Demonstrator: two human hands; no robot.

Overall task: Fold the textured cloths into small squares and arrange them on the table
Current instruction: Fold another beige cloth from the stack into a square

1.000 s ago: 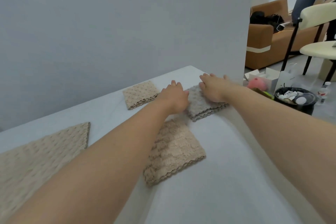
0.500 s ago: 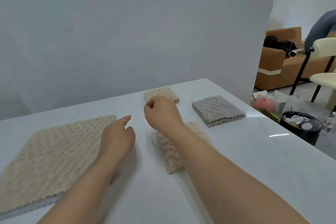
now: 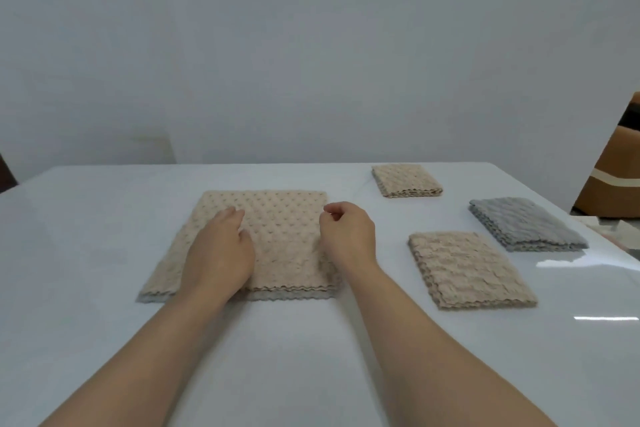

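Beige dotted square cloth lies unfolded under our flat left hand; our right hand curls at its right edge, grip unclear. Next, probably, that edge must go over leftward.

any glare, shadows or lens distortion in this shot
Head view: glare streaks on the glossy table at the right, near the grey folded cloth; light is even, only faint shadows under the left hand and right hand; the table's far edge bows, wide-angle distortion.
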